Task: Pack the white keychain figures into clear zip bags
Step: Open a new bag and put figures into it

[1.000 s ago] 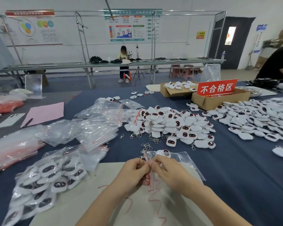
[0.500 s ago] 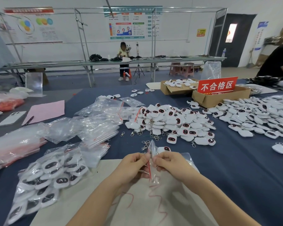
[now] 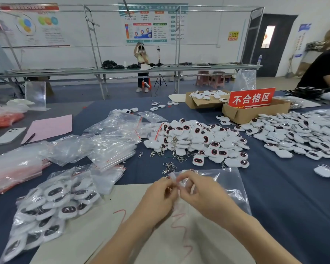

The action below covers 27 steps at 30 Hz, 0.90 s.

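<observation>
My left hand (image 3: 158,195) and my right hand (image 3: 200,193) meet at the table's near middle, and both pinch the top edge of a clear zip bag (image 3: 223,183) with a red strip. A white keychain figure sits inside it, mostly hidden behind my fingers. A big heap of loose white keychain figures (image 3: 196,141) with dark faces lies just beyond my hands. A second heap of figures (image 3: 297,136) spreads at the right. Filled bags of figures (image 3: 51,204) pile up at the near left. Empty clear zip bags (image 3: 111,141) lie left of the middle heap.
Loose metal clasps (image 3: 168,167) lie between my hands and the heap. Two cardboard boxes (image 3: 253,113) with a red sign (image 3: 251,98) stand at the back right. A pink sheet (image 3: 50,127), a pen and a phone (image 3: 9,135) lie far left. Another person's dark sleeve (image 3: 324,71) is at the right edge.
My hands have shifted slightly along the bag's top edge, and the bag now lies flatter behind them. The person at the far bench has raised an arm.
</observation>
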### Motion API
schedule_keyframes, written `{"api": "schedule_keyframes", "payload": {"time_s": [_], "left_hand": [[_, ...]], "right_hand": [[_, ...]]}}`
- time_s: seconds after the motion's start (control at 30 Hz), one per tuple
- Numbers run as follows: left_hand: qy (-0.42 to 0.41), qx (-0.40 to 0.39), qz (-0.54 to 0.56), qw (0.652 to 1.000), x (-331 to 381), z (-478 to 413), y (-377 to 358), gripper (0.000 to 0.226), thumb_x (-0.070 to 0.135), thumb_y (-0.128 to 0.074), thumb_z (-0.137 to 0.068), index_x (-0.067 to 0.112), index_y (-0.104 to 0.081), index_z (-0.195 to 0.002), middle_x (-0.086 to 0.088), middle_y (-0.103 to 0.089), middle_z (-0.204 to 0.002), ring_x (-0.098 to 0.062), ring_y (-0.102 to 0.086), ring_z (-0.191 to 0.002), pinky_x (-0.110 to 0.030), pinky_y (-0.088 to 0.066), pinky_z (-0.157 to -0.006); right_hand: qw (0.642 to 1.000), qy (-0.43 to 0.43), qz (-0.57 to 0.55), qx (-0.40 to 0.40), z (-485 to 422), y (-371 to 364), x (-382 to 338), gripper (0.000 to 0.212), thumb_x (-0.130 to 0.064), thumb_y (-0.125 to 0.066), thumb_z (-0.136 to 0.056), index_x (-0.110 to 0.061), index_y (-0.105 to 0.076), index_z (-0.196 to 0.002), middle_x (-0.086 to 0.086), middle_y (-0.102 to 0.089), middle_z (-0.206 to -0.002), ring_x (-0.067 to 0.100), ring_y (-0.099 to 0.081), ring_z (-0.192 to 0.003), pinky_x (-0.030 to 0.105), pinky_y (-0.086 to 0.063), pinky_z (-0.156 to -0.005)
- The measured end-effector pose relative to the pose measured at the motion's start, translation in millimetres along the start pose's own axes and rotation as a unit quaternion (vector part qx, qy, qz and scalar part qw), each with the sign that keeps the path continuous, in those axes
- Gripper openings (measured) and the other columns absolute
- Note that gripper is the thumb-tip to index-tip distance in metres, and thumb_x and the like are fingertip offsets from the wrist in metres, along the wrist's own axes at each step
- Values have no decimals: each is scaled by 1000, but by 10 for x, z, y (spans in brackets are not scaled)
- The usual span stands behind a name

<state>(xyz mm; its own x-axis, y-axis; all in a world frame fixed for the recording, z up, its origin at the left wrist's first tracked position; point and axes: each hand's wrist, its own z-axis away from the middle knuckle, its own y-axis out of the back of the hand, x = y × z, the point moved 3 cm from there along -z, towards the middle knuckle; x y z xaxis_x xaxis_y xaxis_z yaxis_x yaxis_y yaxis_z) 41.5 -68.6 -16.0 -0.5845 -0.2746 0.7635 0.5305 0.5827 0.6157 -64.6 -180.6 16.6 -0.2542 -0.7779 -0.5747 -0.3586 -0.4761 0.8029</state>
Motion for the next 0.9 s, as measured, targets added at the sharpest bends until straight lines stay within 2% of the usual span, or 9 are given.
{"api": "schedule_keyframes", "payload": {"time_s": [0.17,0.23,0.37,0.47,0.53,0.6,0.7,0.8,0.9], "left_hand": [[20,-32,-114,993,3,-85,-34,10,34,-58,-93,34,-52,-85,13,-49,-85,-16,-49,-90,-35,-40,-83],[18,-63,-165,984,5,-65,-87,21,49,-58,-90,36,-43,-94,18,-39,-93,-12,-37,-96,-31,-29,-85],[12,-76,-190,979,11,-65,-136,40,66,-59,-85,35,-36,-96,20,-33,-99,-7,-29,-100,-26,-22,-89],[-2,-107,-193,975,34,-73,-109,27,61,-56,-84,37,-44,-92,18,-40,-103,-6,-34,-102,-25,-27,-90],[21,-105,-97,989,32,-122,-6,14,49,-53,-83,35,-56,-83,17,-51,-100,-6,-48,-95,-19,-38,-83],[60,-30,22,997,-18,-245,152,13,32,-56,-91,32,-63,-80,13,-62,-91,-5,-57,-80,-12,-41,-70],[71,39,25,996,-85,-482,219,18,22,-53,-99,32,-63,-88,15,-63,-81,5,-54,-65,-10,-38,-60],[43,-28,-60,997,-30,-704,24,19,36,-52,-101,31,-65,-114,8,-59,-107,4,-59,-91,-16,-44,-80],[23,-120,-197,973,23,-878,-151,43,52,-55,-99,29,-60,-134,-3,-52,-121,-20,-49,-117,-38,-42,-103]], "right_hand": [[999,43,14,15,28,-56,48,24,-58,-44,-88,-50,-50,-110,-13,-64,-81,4,-58,-76,21,-44,-67],[998,24,-23,54,2,-50,117,29,-66,-36,-84,-52,-53,-103,-19,-63,-86,2,-57,-81,22,-46,-73],[989,21,-40,140,-114,-74,317,16,-33,-51,-99,-36,-64,-108,-25,-57,-101,5,-53,-100,31,-45,-94],[993,-8,-54,107,-152,-153,441,17,-30,-50,-101,-34,-66,-102,-19,-65,-101,7,-58,-101,33,-46,-93],[994,-17,-52,98,-150,-190,487,18,-28,-50,-101,-31,-67,-98,-12,-69,-99,11,-60,-99,35,-46,-89],[993,-24,-63,97,-155,-176,506,19,-28,-51,-100,-31,-69,-98,-13,-69,-99,8,-59,-98,31,-45,-88],[992,-34,-96,77,-177,-126,521,18,-27,-54,-99,-32,-71,-98,-17,-69,-97,1,-59,-97,24,-46,-87],[986,-47,-136,90,-217,-41,547,15,-26,-59,-98,-31,-73,-95,-19,-71,-94,-3,-63,-93,19,-48,-84],[970,-69,-197,122,-300,73,598,19,-25,-56,-98,-34,-71,-92,-26,-71,-91,-8,-64,-87,7,-44,-74]]}}
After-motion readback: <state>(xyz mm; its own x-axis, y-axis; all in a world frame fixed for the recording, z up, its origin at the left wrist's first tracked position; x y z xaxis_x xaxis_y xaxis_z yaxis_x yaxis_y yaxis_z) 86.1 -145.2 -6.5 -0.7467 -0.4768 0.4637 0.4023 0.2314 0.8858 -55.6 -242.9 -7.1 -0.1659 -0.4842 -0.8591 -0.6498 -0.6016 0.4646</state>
